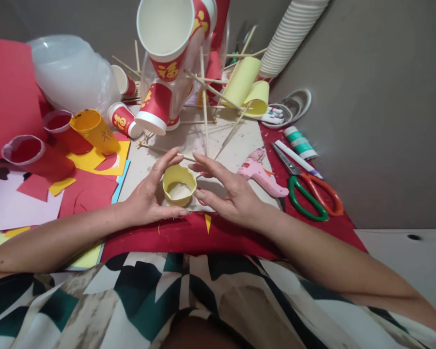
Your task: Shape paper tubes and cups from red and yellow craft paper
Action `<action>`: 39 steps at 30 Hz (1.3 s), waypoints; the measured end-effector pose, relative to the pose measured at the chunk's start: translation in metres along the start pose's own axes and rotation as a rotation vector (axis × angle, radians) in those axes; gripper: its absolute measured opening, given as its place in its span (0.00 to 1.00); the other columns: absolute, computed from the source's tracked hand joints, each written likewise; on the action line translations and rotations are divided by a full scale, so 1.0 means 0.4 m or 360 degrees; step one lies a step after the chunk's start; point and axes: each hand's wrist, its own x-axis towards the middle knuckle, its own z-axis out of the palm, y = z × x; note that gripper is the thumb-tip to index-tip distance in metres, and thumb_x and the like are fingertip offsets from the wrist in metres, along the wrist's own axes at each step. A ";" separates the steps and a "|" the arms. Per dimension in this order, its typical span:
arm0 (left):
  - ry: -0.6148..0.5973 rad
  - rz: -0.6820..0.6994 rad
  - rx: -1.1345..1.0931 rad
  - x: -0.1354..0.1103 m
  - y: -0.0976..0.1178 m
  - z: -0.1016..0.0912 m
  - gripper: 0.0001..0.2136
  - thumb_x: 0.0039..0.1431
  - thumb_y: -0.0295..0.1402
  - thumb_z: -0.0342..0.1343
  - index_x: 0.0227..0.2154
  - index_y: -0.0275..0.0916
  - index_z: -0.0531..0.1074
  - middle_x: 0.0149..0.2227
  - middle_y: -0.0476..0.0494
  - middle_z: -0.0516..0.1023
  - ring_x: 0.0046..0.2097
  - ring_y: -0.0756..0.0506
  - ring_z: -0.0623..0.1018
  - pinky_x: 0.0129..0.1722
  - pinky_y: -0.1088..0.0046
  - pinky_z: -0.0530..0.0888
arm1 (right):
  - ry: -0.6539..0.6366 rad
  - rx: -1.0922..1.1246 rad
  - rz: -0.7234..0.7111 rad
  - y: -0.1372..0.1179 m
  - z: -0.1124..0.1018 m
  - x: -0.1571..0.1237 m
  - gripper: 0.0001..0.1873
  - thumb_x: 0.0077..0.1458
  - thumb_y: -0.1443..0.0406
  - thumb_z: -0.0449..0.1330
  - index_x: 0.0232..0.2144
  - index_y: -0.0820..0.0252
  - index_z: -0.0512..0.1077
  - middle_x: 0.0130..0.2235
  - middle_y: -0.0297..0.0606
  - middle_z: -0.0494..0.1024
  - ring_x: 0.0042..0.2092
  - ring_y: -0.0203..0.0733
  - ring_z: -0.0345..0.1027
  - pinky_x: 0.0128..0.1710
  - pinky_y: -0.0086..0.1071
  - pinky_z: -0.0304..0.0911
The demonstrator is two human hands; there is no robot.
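Note:
A short yellow paper ring (179,198) with an uneven rim stands near the front edge of the pale board (240,131). My left hand (150,191) curves around its left side, fingers stretched forward and thumb lying in front. On the other side my right hand (227,189) is spread, its thumb close to the ring's right wall; whether it touches I cannot tell. Neither hand grips the ring. Just beyond the fingertips lies a thin wooden stick (163,149). To the right of my right hand rests a pink hot glue gun (263,174).
Scissors (307,194) and a white marker (296,157) lie at right. Stacked paper cups (294,34) lean at the back. Red printed cups (156,104) and joined sticks (205,97) rise behind the hands. Red paper tubes (39,157) and an orange tube (98,133) stand left.

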 end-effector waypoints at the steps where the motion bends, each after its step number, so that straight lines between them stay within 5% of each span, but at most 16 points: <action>1: -0.0023 -0.0007 0.0020 -0.001 -0.006 0.001 0.48 0.45 0.30 0.75 0.68 0.47 0.57 0.68 0.35 0.62 0.70 0.34 0.62 0.69 0.58 0.61 | -0.0030 0.0007 0.0000 0.000 -0.001 0.000 0.35 0.66 0.60 0.60 0.70 0.55 0.54 0.64 0.50 0.71 0.61 0.47 0.71 0.60 0.44 0.69; 5: -0.0136 -0.0133 0.0115 0.002 -0.007 -0.003 0.49 0.51 0.33 0.72 0.71 0.46 0.48 0.70 0.33 0.58 0.67 0.35 0.68 0.68 0.59 0.63 | -0.0107 0.0011 0.0011 -0.001 -0.006 0.002 0.35 0.66 0.61 0.59 0.71 0.55 0.53 0.67 0.48 0.67 0.62 0.47 0.70 0.61 0.45 0.69; 9: 0.0052 -0.0273 0.0068 0.016 0.016 -0.007 0.47 0.49 0.34 0.74 0.69 0.47 0.55 0.71 0.38 0.58 0.66 0.35 0.69 0.65 0.63 0.66 | -0.0031 0.0063 0.0046 -0.007 -0.015 0.003 0.33 0.66 0.61 0.59 0.70 0.53 0.56 0.64 0.47 0.71 0.59 0.46 0.73 0.59 0.42 0.71; 13: 0.0286 -0.0608 -0.0534 0.041 0.021 -0.012 0.43 0.46 0.39 0.75 0.64 0.49 0.61 0.55 0.44 0.77 0.52 0.40 0.79 0.51 0.68 0.77 | 0.0109 0.0170 0.0168 -0.014 -0.023 0.004 0.31 0.66 0.63 0.59 0.68 0.52 0.59 0.61 0.45 0.74 0.57 0.45 0.75 0.56 0.41 0.73; 16: 0.0320 -0.0809 -0.0992 0.057 0.015 -0.017 0.32 0.48 0.40 0.73 0.56 0.41 0.69 0.47 0.43 0.80 0.46 0.43 0.81 0.49 0.68 0.79 | 0.0187 0.0177 0.0201 -0.012 -0.024 0.003 0.27 0.66 0.62 0.59 0.65 0.54 0.64 0.56 0.44 0.79 0.55 0.44 0.76 0.57 0.40 0.72; 23: 0.0398 -0.1025 -0.1264 0.064 0.032 -0.011 0.13 0.62 0.35 0.62 0.48 0.38 0.73 0.46 0.40 0.82 0.46 0.43 0.82 0.52 0.65 0.79 | 0.0164 -0.0095 -0.0168 -0.003 -0.020 0.002 0.32 0.60 0.61 0.66 0.64 0.57 0.65 0.58 0.48 0.77 0.54 0.48 0.76 0.55 0.41 0.73; 27: 0.0242 -0.1055 -0.1324 0.051 0.038 0.003 0.14 0.64 0.38 0.60 0.49 0.38 0.71 0.47 0.39 0.82 0.46 0.42 0.82 0.51 0.63 0.80 | 0.0143 -0.0321 -0.0291 -0.003 -0.010 0.001 0.27 0.61 0.63 0.63 0.62 0.60 0.68 0.46 0.44 0.84 0.40 0.44 0.80 0.42 0.36 0.76; 32: 0.0123 -0.1111 -0.1254 0.041 0.026 0.006 0.20 0.59 0.45 0.65 0.48 0.39 0.72 0.45 0.40 0.81 0.42 0.43 0.82 0.39 0.71 0.82 | 0.0246 -0.0155 0.0152 -0.018 -0.015 0.000 0.15 0.61 0.68 0.57 0.46 0.62 0.81 0.38 0.39 0.86 0.33 0.39 0.79 0.32 0.29 0.73; 36: 0.0356 -0.0952 -0.1024 0.047 0.011 -0.006 0.25 0.50 0.51 0.69 0.44 0.37 0.77 0.40 0.44 0.81 0.39 0.47 0.80 0.36 0.77 0.79 | 0.0289 0.0101 0.0555 -0.040 -0.028 0.014 0.17 0.57 0.66 0.58 0.45 0.66 0.81 0.26 0.35 0.81 0.25 0.35 0.74 0.25 0.26 0.68; 39: 0.0524 -0.0779 -0.0866 0.052 0.008 -0.015 0.19 0.48 0.47 0.70 0.34 0.35 0.78 0.34 0.45 0.80 0.36 0.50 0.78 0.33 0.81 0.76 | 0.0276 0.0425 0.0802 -0.049 -0.035 0.026 0.19 0.53 0.67 0.57 0.45 0.67 0.80 0.18 0.29 0.75 0.19 0.33 0.69 0.20 0.23 0.64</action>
